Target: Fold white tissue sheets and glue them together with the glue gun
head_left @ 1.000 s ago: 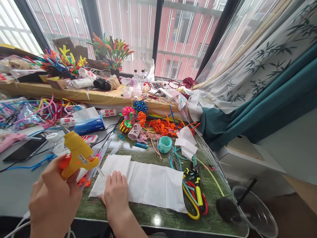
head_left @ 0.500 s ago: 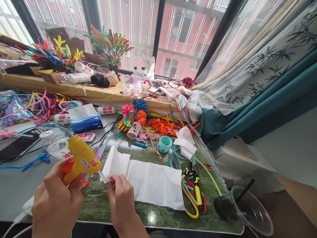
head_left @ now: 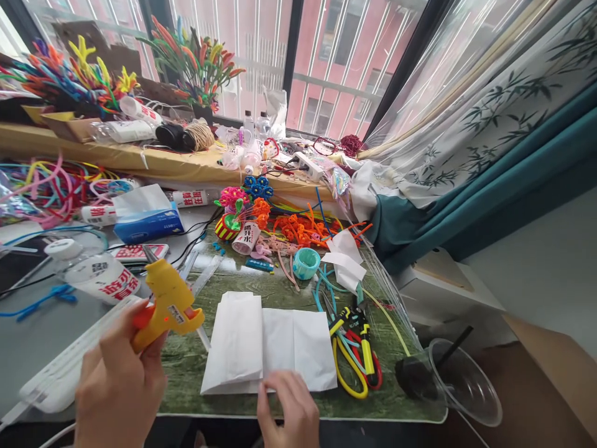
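Note:
My left hand [head_left: 124, 367] is wrapped round a yellow hot glue gun [head_left: 168, 305], whose nozzle points up and away. A white glue stick [head_left: 204, 339] sticks out of its back end. On the green wood-pattern mat lies a white tissue [head_left: 298, 345], its left part folded over in layers. At the near edge of that fold is my right hand [head_left: 291, 407], with thumb and fingertips bent together at the flap's corner. Yellow-handled scissors [head_left: 352, 373] and a pair of pliers with yellow-and-black handles [head_left: 368, 354] lie against the tissue's right side.
A clear plastic cup [head_left: 464, 382] lies tipped at the right edge. Behind are a teal tape roll [head_left: 306, 264], orange pipe-cleaner pieces [head_left: 303, 230] and a crumpled tissue [head_left: 345, 258]. Leftward stand a bottle [head_left: 96, 270], a blue tissue pack [head_left: 149, 224] and a white power strip [head_left: 69, 361].
The tissue's left end has been folded over to the right. My right hand has moved right and nearer to me; the glue gun has shifted slightly right.

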A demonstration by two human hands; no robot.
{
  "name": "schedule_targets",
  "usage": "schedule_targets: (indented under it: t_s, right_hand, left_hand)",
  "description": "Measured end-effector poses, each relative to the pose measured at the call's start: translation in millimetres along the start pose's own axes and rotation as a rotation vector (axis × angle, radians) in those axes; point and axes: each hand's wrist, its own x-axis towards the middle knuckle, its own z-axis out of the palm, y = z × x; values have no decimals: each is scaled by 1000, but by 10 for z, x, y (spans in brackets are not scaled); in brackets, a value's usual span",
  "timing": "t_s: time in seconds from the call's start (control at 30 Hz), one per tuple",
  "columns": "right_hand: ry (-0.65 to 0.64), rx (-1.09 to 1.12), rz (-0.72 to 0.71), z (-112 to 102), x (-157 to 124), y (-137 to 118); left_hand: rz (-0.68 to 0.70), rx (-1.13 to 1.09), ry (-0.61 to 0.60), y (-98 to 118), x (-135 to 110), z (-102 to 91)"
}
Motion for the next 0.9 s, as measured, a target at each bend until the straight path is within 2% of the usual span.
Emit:
schedule_targets:
  t_s: [0.03, 0.1, 0.2, 0.3, 0.57, 0.73, 0.9]
  right_hand:
    - [22, -122, -86, -50, 63, 28]
    - [-21, -320, -208, -77, 183, 91]
    - [-145, -464, -280, 9, 267, 192]
    - [-190, -448, -258, 135, 273, 202]
    - [-281, -358, -254, 365, 509, -190]
    - [-365, -321, -328, 463, 529, -278]
    - [-418, -303, -312, 675, 554, -416]
  left_hand:
    - [10, 3, -8, 24, -11, 20]
    - [52, 27, 11, 61, -26, 56]
    - [129, 67, 88, 65, -25, 80]
    - [142, 82, 108, 20, -10, 68]
    - [148, 132, 135, -83, 30, 48]
    - [133, 154, 142, -105, 52, 46]
    - [166, 126, 182, -103, 66, 95]
